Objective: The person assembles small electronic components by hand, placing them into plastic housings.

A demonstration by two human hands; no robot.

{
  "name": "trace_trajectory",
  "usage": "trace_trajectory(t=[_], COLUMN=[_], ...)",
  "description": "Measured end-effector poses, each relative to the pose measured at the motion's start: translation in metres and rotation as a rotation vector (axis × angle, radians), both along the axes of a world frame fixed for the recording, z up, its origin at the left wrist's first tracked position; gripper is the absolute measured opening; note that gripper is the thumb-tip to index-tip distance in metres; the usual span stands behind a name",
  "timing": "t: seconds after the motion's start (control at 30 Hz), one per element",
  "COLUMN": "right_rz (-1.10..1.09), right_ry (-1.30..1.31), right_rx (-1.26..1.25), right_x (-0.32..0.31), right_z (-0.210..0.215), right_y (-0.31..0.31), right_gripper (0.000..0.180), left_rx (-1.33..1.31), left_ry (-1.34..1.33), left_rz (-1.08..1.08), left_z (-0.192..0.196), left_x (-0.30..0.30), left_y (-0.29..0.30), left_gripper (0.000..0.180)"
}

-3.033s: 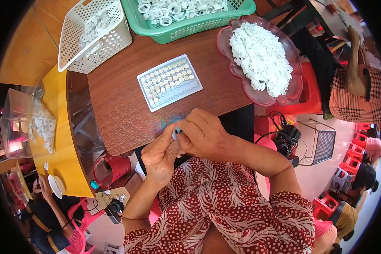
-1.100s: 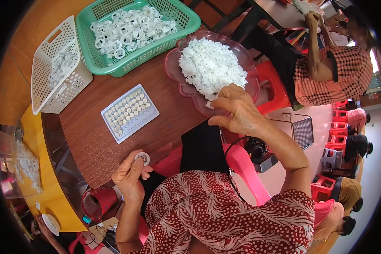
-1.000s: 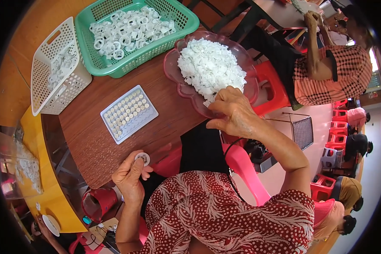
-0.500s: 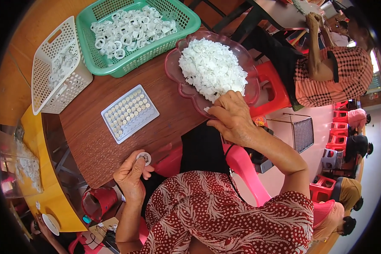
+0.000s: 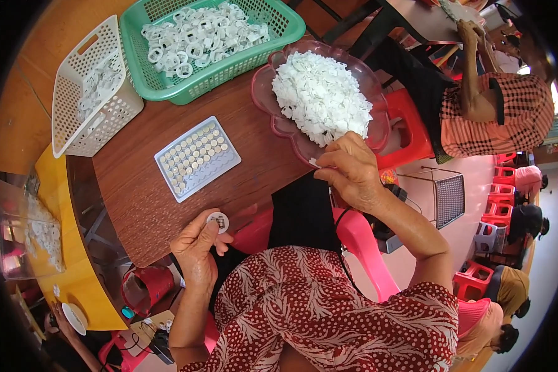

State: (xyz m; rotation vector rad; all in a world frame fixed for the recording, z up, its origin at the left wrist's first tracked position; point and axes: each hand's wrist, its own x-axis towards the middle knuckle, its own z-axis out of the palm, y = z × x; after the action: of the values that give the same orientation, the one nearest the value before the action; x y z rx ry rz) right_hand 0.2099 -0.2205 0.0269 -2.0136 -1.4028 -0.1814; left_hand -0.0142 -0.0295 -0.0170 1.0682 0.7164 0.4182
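My left hand [image 5: 196, 248] pinches a round, whitish plastic ring piece [image 5: 217, 222] between thumb and fingers, just off the table's near edge. A dark square detail shows in the middle of that piece. At the near rim of a pink, flower-shaped bowl [image 5: 261, 102], my right hand [image 5: 353, 172] is closed on a small white plastic piece [image 5: 314, 163] at its fingertips. Heaped in the bowl are many small white pieces [image 5: 319, 93]. Between the bowl and my left hand lies a pale tray [image 5: 212, 175] with rows of small round metallic discs [image 5: 189, 155].
On the brown table [image 5: 130, 211], a green basket [image 5: 186, 93] of ring pieces stands at the back, beside a white basket [image 5: 102, 124] of clear parts. A red bin [image 5: 146, 290] sits below left. A person in a checked shirt [image 5: 496, 121] works at right, near red stools [image 5: 409, 130].
My right hand has drawn back slightly toward me from the heap, holding the small white piece. My left hand keeps its ring piece almost in place. The whole view has shifted a little.
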Motion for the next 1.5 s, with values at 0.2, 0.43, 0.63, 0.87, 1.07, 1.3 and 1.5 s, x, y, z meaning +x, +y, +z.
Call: trace_trajectory(t=[0.2,0.43,0.63,0.87,1.07,1.3,1.5], right_rz=[-0.079,0.065,0.159,0.311,0.303,0.243,0.285], right_ry=[0.251,0.534,0.861,0.616,0.403,0.403,0.368], right_rx=[0.095,0.127,-0.102,-0.038,0.050,0.035,0.062], right_x=[-0.009,-0.047,-0.063,-0.069,-0.072,-0.084,-0.086], right_z=[0.005,0.007,-0.002,-0.020,-0.018,-0.019,-0.016], right_y=[0.007,0.050,0.077,0.087,0.091,0.097,0.100], right_gripper=[0.017,0.010,0.006,0.007,0.011,0.012,0.010], left_rx=[-0.055,-0.090,-0.053,0.004,0.087,0.119,0.116], left_ry=[-0.034,-0.081,-0.084,-0.029,-0.014,-0.002,-0.018], left_rz=[-0.006,-0.071,-0.107,-0.128,-0.139,-0.119,-0.116], left_z=[0.003,0.012,0.019,0.015,0.013,0.015,0.017], left_x=[0.003,0.009,0.003,-0.003,-0.005,-0.003,-0.004], left_y=[0.000,-0.003,-0.002,-0.003,-0.003,-0.006,-0.005], left_gripper=[0.025,0.032,0.034,0.034,0.035,0.035,0.035])
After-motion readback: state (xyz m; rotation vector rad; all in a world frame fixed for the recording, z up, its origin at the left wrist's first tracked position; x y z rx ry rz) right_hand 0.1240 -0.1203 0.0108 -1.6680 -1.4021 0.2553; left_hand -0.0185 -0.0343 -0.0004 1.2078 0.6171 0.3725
